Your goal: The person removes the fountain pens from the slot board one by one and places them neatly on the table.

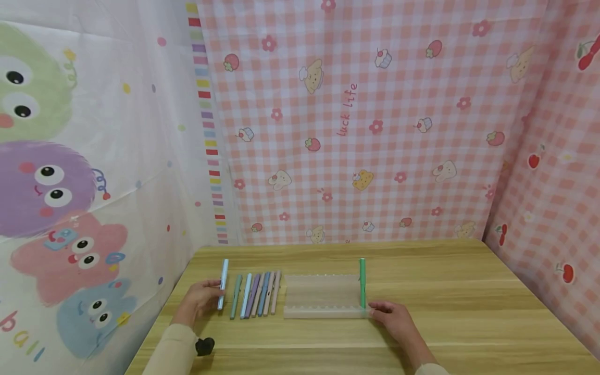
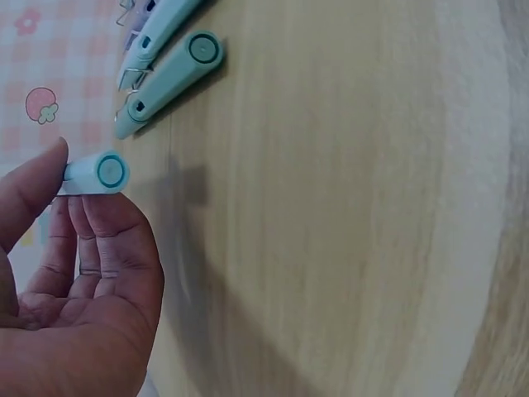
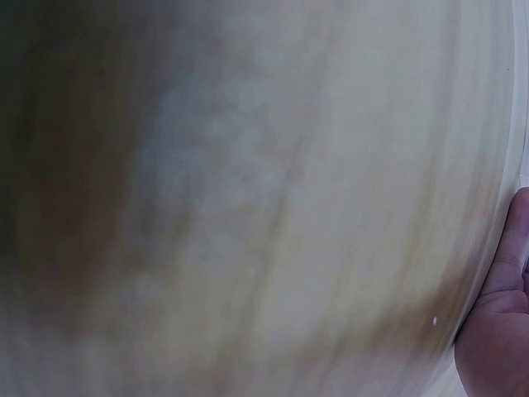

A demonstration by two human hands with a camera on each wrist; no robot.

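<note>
My left hand [image 1: 202,298] pinches a light blue marker pen [image 1: 223,284] between thumb and fingers, raised at the left of a row of pens. In the left wrist view, the round end of this marker pen [image 2: 101,172] faces the camera. A clear plastic pen case [image 1: 323,312] lies open in the middle, with a green marker pen [image 1: 362,284] standing along its right end. My right hand [image 1: 394,317] holds the front right corner of the case by its fingertips. The right wrist view shows only part of this hand [image 3: 500,331]; its grip is hidden there.
Several clipped pens lie side by side left of the case: a grey-green pen [image 1: 236,297], a pale blue one, a purple pen [image 1: 252,296], then blue and pinkish ones. A small black object [image 1: 204,346] is by the left sleeve. Printed curtains [image 1: 356,156] enclose the wooden table [image 1: 450,291].
</note>
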